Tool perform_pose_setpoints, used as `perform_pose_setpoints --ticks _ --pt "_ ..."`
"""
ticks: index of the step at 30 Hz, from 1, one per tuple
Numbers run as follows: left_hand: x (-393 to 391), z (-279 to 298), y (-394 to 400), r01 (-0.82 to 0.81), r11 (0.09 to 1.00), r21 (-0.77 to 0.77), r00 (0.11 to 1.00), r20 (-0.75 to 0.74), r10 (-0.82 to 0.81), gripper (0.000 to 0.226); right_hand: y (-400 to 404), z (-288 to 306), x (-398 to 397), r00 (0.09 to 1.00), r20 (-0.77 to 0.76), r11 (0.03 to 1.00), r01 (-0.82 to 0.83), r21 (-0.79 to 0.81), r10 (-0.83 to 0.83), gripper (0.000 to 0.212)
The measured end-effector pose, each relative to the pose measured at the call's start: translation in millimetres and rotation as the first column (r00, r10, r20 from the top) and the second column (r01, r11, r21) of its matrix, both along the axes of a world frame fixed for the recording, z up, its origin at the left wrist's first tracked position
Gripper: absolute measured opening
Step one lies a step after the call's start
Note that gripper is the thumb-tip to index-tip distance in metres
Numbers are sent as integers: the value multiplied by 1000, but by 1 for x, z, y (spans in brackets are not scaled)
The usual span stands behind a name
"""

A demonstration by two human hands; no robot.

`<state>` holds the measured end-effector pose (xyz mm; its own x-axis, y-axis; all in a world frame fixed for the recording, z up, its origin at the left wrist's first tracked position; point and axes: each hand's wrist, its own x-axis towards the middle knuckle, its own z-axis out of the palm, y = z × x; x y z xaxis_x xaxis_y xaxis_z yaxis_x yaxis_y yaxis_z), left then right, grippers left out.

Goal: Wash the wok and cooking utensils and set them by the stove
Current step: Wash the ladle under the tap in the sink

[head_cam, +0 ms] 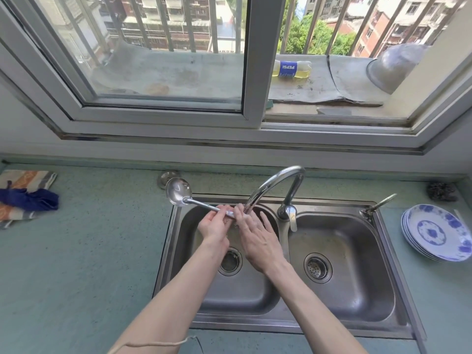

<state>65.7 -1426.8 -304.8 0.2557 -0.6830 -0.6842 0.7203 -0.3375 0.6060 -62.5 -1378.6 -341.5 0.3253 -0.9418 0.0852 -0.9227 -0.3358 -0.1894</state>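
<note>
A steel ladle (pixel 178 192) is held level over the left basin of a double steel sink (pixel 255 297), its bowl out past the sink's left rim. My left hand (pixel 214 226) grips the ladle's handle from below. My right hand (pixel 255 236) lies with straight fingers on the handle's end, right under the curved tap spout (pixel 270 186). Water seems to run over both hands. No wok or stove is in view.
Several blue-and-white plates (pixel 438 232) are stacked on the counter right of the sink, a steel scourer (pixel 441 191) behind them. Cloths (pixel 26 196) lie at the far left. A Pepsi bottle (pixel 291 69) and a metal bowl (pixel 394 69) sit on the window ledge.
</note>
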Motion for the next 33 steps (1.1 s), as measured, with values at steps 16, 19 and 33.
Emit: perform_pose_setpoints --ticks 16,19,33 --pt "11 6 -5 -94 996 1 995 29 94 10 -5 2 -8 1000 -5 1000 22 20 -22 51" --pt "1 8 -1 -40 999 -6 999 25 40 5 -7 6 4 999 -29 995 43 -94 -46 51" --pt "9 7 0 -65 998 -10 997 33 65 16 -2 3 -39 990 98 994 104 8 -105 47"
